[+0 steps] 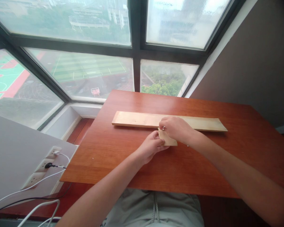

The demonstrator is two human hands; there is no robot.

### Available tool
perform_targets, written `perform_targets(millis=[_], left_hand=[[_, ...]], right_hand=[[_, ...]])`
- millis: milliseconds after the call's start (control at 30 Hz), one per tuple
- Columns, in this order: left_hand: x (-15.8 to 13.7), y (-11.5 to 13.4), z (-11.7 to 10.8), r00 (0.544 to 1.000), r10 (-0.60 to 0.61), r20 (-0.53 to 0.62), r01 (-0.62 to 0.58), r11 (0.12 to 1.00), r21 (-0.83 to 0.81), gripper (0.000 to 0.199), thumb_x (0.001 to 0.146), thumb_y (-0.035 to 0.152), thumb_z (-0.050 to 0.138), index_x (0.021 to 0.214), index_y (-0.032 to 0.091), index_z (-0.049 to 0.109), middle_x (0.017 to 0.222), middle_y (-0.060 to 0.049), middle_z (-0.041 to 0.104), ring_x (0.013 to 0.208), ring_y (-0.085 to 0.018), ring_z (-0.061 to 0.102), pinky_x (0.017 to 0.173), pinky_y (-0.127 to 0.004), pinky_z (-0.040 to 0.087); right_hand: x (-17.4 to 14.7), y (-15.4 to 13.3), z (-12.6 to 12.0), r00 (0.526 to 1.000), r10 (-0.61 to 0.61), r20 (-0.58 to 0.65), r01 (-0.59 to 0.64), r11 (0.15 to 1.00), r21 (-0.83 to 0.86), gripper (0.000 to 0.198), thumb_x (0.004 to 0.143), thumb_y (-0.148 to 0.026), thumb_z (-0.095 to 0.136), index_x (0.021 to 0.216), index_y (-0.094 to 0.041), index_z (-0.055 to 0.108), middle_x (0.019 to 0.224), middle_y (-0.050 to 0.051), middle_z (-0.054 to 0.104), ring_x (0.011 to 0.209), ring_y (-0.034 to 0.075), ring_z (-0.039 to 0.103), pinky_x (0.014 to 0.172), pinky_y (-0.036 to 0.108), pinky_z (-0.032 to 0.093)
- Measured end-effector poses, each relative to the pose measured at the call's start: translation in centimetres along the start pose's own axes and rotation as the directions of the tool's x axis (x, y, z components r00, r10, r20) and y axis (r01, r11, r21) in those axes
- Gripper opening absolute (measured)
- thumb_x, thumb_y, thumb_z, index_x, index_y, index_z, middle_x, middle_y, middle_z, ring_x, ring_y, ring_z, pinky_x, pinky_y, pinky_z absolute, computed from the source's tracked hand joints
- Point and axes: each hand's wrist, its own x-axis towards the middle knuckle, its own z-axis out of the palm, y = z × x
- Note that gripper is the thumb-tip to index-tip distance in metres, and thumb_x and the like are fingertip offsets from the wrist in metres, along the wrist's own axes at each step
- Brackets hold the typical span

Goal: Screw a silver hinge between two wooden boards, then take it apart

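Observation:
My left hand (151, 146) grips a small pale wooden piece (167, 139) by its left side, with the thumb on its face and the fingers underneath. Closed in a pinch, my right hand (174, 127) is at the upper edge of that piece. A tiny shiny spot (163, 128) shows by the right fingers; whether it is a ring or a small metal part I cannot tell. Just beyond both hands, a long pale wooden board (137, 119) lies flat across the table, partly covered by my right hand.
The reddish-brown wooden table (109, 151) reaches to large windows (92, 72) at the back. At the lower left, a low white wall (19, 145) carries sockets (34, 180) with plugs and cables (21, 190). A grey wall (246, 60) slopes on the right.

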Motion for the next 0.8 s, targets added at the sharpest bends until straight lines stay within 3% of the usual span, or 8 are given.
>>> perform_targets(millis=[200,333,467,800], left_hand=[[-0.1,0.3,0.4,1.000,-0.014,-0.018,0.014,1.000,0.002,0.030,0.075,0.004,0.061,0.102,0.016,0.058,0.104,-0.007,0.065,0.098,-0.019,0.066,0.098,-0.041,0.049],[-0.2,0.3,0.4,1.000,-0.008,-0.017,0.008,1.000,-0.009,0.028,0.074,0.002,0.060,0.098,0.016,0.057,0.102,-0.007,0.065,0.098,-0.019,0.066,0.098,-0.040,0.050],[-0.1,0.3,0.4,1.000,-0.002,-0.010,0.002,1.000,-0.017,0.029,0.073,0.002,0.062,0.099,0.016,0.057,0.103,-0.007,0.065,0.098,-0.019,0.066,0.098,-0.041,0.050],[0.1,0.0,0.1,1.000,0.000,-0.014,-0.001,1.000,-0.019,0.030,0.072,0.005,0.065,0.099,0.016,0.057,0.104,-0.007,0.065,0.099,-0.020,0.066,0.098,-0.042,0.050]], right_hand=[[-0.1,-0.1,0.0,0.999,0.029,0.017,-0.030,0.999,0.013,0.016,0.083,-0.024,0.056,0.092,-0.025,0.069,0.097,0.001,0.069,0.081,0.017,0.062,0.060,0.027,0.033],[0.1,-0.6,-0.1,0.991,0.130,0.017,-0.130,0.991,-0.014,0.025,0.089,-0.035,0.052,0.105,-0.022,0.067,0.101,0.005,0.070,0.088,0.020,0.065,0.064,0.027,0.038],[0.7,-1.1,0.3,0.972,0.229,0.047,-0.224,0.970,-0.094,0.043,0.095,-0.045,0.040,0.088,-0.015,0.070,0.087,0.014,0.071,0.076,0.025,0.066,0.060,0.031,0.039],[0.6,-0.1,0.2,0.990,0.123,0.074,-0.111,0.982,-0.151,0.026,0.089,-0.029,0.047,0.080,-0.019,0.069,0.083,0.009,0.071,0.071,0.021,0.065,0.053,0.029,0.031]])
